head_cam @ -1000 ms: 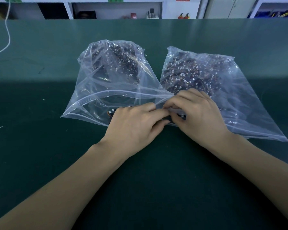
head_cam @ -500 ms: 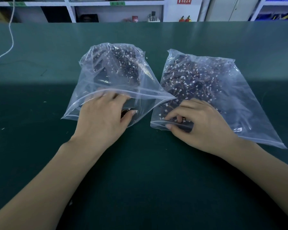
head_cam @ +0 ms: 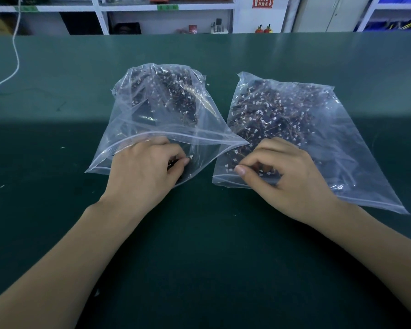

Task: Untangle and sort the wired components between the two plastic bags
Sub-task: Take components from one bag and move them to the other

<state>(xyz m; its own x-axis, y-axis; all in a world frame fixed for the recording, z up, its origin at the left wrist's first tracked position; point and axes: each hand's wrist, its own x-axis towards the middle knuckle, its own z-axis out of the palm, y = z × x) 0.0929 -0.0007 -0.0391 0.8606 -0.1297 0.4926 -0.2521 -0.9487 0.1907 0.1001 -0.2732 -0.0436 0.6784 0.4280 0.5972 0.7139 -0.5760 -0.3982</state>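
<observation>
Both hands are inside the mouths of the two clear zip bags on the green desk (head_cam: 57,210). The left hand (head_cam: 142,172) is in the left bag (head_cam: 152,129), fingers curled, thumb and index pinching one small dark component with a white connector (head_cam: 190,157) near the bag's front edge. The right hand (head_cam: 287,176) is at the mouth of the right bag (head_cam: 342,150), fingers curled narrow around wires (head_cam: 261,170) of the pile; how many pieces it holds I cannot tell.

The wired components are in both bags: a heap toward the far end of the left bag (head_cam: 171,98), and a wide flat mass (head_cam: 278,115) filling most of the right bag.

Risks, as I judge them:
- Right pile is dense w/ many thin wires crossing. A straight pull on one piece probably drags neighbours out, or strains a wire at its connector.
- Bag film is thin and slippery, and nothing holds the bags on the desk. A pull could slide the whole bag toward the person.
- Left piece is held only by a fingertip pinch, so it may drop on release or catch on the zip strip.
- Small white connectors can fall out on the desk and get lost.

Orientation: both bags lie w/ long axis approx. near-to-far, mouths toward the person; the right bag is turned a bit, its far end leaning left. The left bag's mouth stands open like a tent. Single components are too small to give an axis; wires in the piles run in all directions.
</observation>
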